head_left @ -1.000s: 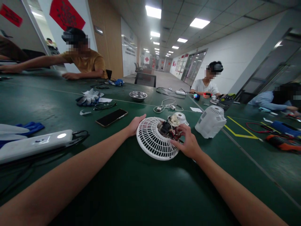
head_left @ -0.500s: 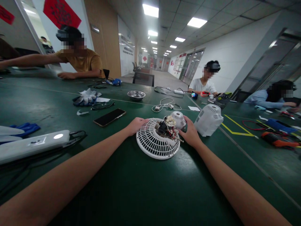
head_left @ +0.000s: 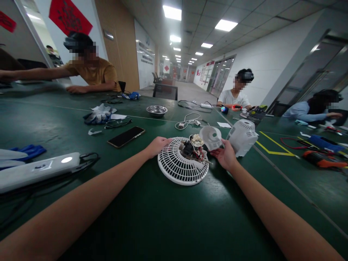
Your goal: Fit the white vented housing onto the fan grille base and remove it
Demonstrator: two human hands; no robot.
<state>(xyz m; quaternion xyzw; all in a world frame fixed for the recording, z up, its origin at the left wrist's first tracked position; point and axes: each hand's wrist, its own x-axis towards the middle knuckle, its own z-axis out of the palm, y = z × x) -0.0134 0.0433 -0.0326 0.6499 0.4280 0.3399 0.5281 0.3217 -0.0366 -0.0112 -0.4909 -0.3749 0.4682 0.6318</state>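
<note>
Fingers of right hand (head_left: 227, 156) are clamping white perforated plastic cover (head_left: 208, 137), newly turned hollow-side out near dark wired mechanism (head_left: 187, 148), while left hand (head_left: 157, 146) is gripping white round slatted grille (head_left: 187, 182) on green desk (head_left: 163, 217).

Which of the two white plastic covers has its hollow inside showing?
The smaller round cover, held in the right hand; the larger boxy cover to its right shows its outside.

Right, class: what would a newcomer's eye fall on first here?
Probably the round white grille at the centre, wired parts exposed on it, the left hand at its rim. Then the white cup-shaped cover in the right hand beside it, and the red poster upper left.
</note>
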